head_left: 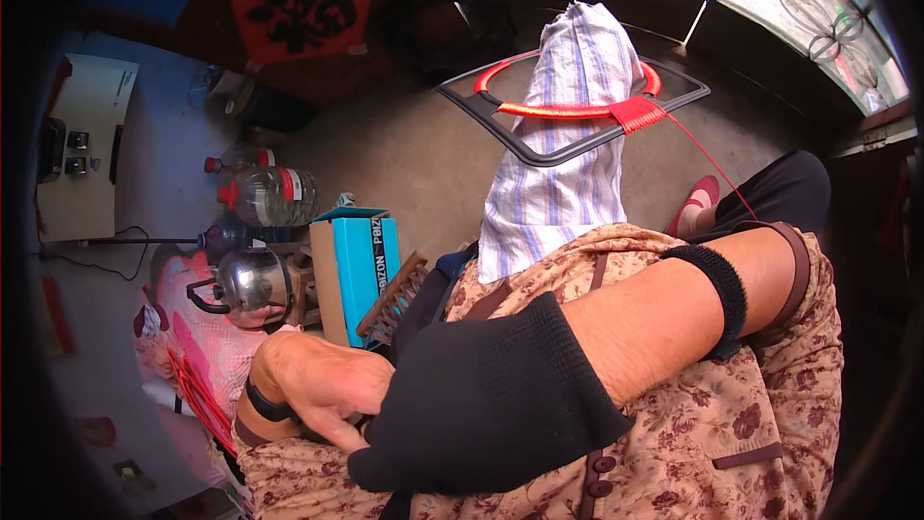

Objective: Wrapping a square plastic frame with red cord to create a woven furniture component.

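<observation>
Glove: a black ribbed-cuff glove (491, 385) lies over the near part of the lap, covering the right hand (423, 433); its long axis slants from the cuff, on the lap's right, down to the tip, near the left edge.
Left hand (322, 380): just left of the tip, bent fingers against the black fabric; whether they pinch it cannot be told.
Right hand: hidden inside the glove, finger posture cannot be told; its bare forearm (635, 327) crosses the lap from the right.
Nearer hand: the right, enclosed by the fabric; the left touches only the tip end.
Red-wound ring: the ring (558, 114), with a black frame (553, 156), lies beyond both hands, well apart from them; its near side passes over a striped cloth (549, 193), and a red cord (707, 156) runs from it toward the right elbow.
Lap: floral fabric (693, 404) beneath both arms; the striped cloth meets its far edge.
Left of lap: a steel kettle (252, 284), a blue-sided box (366, 265) and a red-capped bottle (274, 197).
Room: brown floor (385, 149) beyond; windows (770, 14) at the far right.
</observation>
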Available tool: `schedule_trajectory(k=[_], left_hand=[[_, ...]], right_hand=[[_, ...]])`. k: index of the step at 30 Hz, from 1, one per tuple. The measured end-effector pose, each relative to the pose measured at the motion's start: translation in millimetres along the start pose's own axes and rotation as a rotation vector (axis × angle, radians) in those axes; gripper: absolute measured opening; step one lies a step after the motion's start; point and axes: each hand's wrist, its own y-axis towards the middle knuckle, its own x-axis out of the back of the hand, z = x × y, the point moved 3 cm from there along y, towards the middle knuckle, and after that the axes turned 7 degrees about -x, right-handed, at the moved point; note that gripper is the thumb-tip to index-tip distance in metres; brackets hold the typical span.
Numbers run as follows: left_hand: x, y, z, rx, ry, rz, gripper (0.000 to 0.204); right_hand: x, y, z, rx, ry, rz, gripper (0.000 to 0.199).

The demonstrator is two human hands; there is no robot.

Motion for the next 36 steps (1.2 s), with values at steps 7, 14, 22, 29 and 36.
schedule_trajectory(k=[7, 14, 22, 29, 36], left_hand=[[7, 4, 19, 0.063, -0.173, 0.069, 0.024], [24, 0, 5, 0.077, -0.118, 0.071, 0.017], [25, 5, -13, 0.172, 0.040, 0.071, 0.019], [23, 9, -21, 0.283, 0.106, 0.038, 0.015], [15, 5, -35, 0.257, 0.363, -0.129, 0.012]], right_hand=[[-19, -3, 0, -0.308, 0.660, 0.010, 0.021], [-29, -14, -23, -0.803, 0.881, 0.441, 0.021], [-44, -16, -27, -0.960, 1.106, 0.465, 0.037], [-63, -32, -19, -0.916, 1.160, 0.471, 0.043], [-78, -30, -10, -0.710, 1.339, 0.713, 0.037]])
